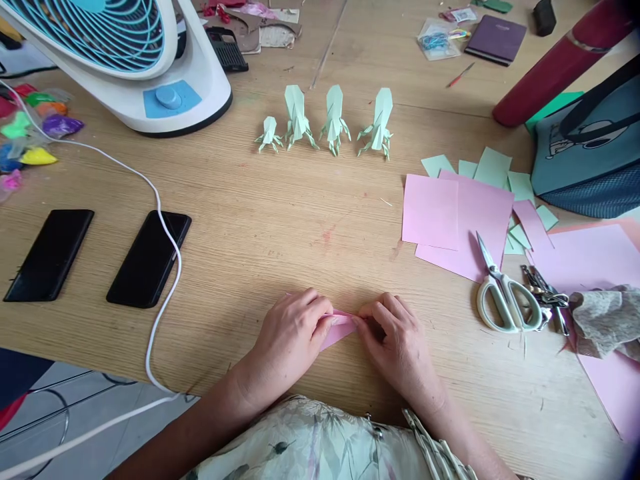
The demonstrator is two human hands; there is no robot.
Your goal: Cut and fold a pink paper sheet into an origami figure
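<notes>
A small piece of folded pink paper (pixel 340 329) is held low over the front of the wooden table, between my two hands. My left hand (pixel 296 337) pinches its left side, thumb and fingers closed on it. At the right end, my right hand (pixel 396 339) grips the paper between thumb and curled fingers. A crease runs along its upper edge; the rest is partly hidden by my fingers. Farther back, several pale green origami figures with thin legs (pixel 296 115) stand in a row, the leftmost one (pixel 269 132) smaller.
Pink sheets (pixel 431 212) and green paper squares (pixel 493 167) lie to the right, with white-handled scissors (pixel 506 293), keys (pixel 546 293) and a grey cloth (pixel 603 321). A fan (pixel 190 87), two phones (pixel 145 263) and a white cable (pixel 159 193) occupy the left. A bag (pixel 580 153) and red flask (pixel 555 67) are back right.
</notes>
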